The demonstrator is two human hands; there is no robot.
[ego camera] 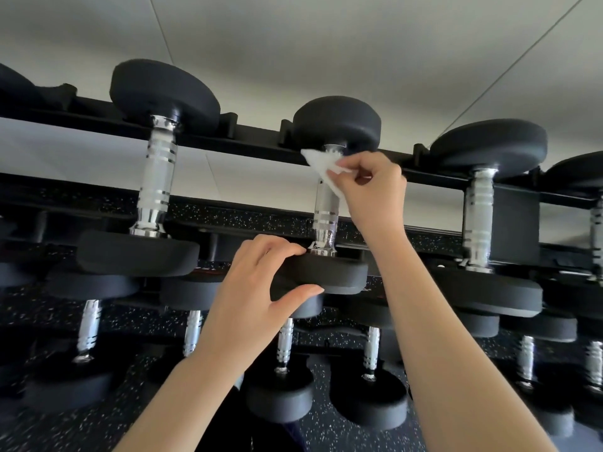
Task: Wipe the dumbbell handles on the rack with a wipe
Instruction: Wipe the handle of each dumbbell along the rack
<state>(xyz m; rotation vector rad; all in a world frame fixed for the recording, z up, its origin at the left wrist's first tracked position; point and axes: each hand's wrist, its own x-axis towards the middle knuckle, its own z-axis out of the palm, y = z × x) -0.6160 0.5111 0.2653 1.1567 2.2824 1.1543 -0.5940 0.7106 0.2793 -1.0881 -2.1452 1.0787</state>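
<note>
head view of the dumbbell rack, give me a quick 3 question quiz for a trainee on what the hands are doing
1. True or false: the right hand presses the white wipe against the far end of the middle dumbbell's chrome handle.
2. Multiple choice: what does the left hand grip? A) a chrome handle B) the near black head of the dumbbell being wiped C) a second wipe
3. Fill in: the dumbbell being wiped sits on the ____ tier of the rack.

Key: 1 true; 2 B; 3 top
</note>
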